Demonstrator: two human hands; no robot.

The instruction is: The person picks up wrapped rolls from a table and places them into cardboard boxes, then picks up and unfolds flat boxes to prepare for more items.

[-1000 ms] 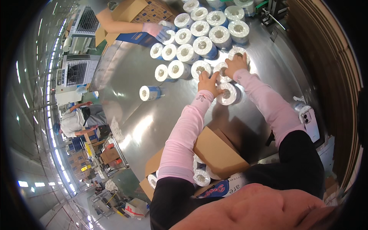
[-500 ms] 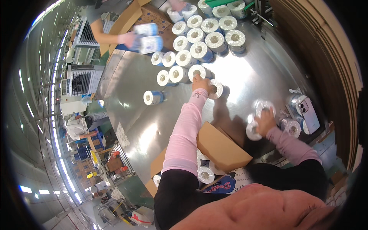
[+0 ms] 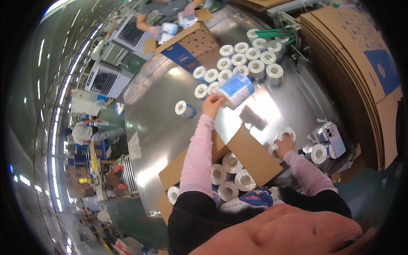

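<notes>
In my left hand [image 3: 212,105], fingers pinched at one end, is a blue-and-white wrapped paper roll [image 3: 238,89], tilted on its side above the metal table; whether a second roll is behind it I cannot tell. My right hand [image 3: 285,145] is curled over plastic-wrapped paper rolls [image 3: 289,133] at the right of the table, partly hidden by the fingers. Against my body, between my forearms, is an open cardboard box [image 3: 255,158] with several upright paper rolls [image 3: 228,191] inside. A lone paper roll [image 3: 185,109] stands left of my left hand.
Several upright rolls [image 3: 256,70] crowd the far table [image 3: 148,110], near green bars [image 3: 274,33]. A phone [image 3: 335,141] leans by rolls at right. Flattened cartons [image 3: 344,63] are stacked beyond. A co-worker [image 3: 163,10] holds rolls over another box [image 3: 191,46].
My left hand has lifted a roll off the table and drawn it slightly back. My right hand has slowed over its rolls. The co-worker's hands and rolls have shifted over the other box.
</notes>
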